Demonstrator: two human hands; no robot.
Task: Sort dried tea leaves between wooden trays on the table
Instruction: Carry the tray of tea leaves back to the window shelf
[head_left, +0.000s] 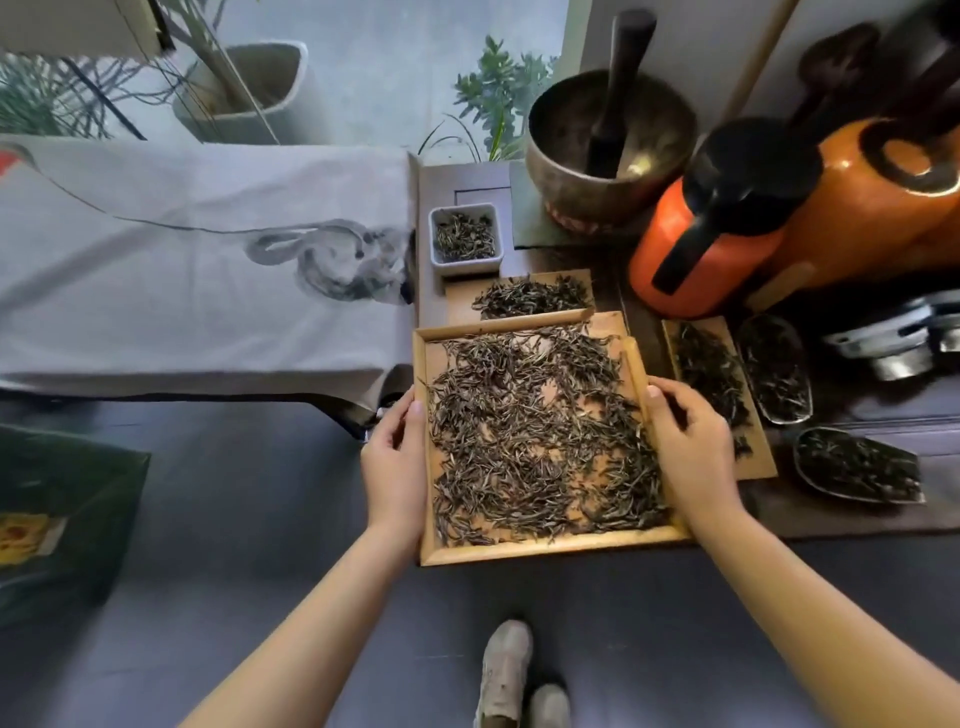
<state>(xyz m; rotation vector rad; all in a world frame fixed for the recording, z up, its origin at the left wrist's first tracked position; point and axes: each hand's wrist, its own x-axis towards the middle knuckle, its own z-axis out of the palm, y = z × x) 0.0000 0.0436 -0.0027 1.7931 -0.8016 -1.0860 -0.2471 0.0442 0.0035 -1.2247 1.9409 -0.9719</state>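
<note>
left hand (395, 457) curled round tray (550, 548) left edge | right hand (688, 441) grips right edge, fingertips seemingly underneath | tea leaves (535, 436) spread inside

To my left lies a grey cloth (197, 270) with an inked swirl, draped over a low bench. Ahead of me a metal bowl (608, 150) holds a dark pestle (618, 88), and beside it stands an orange flask (711, 234) with a black lid, touching a bigger orange jar (878, 202). A metal stand (898, 338) sits at the far right. Potted plants (498, 88) grow beyond the window. A green box (62, 514) rests on the floor at left, and my pale shoes (514, 675) show below.
</note>
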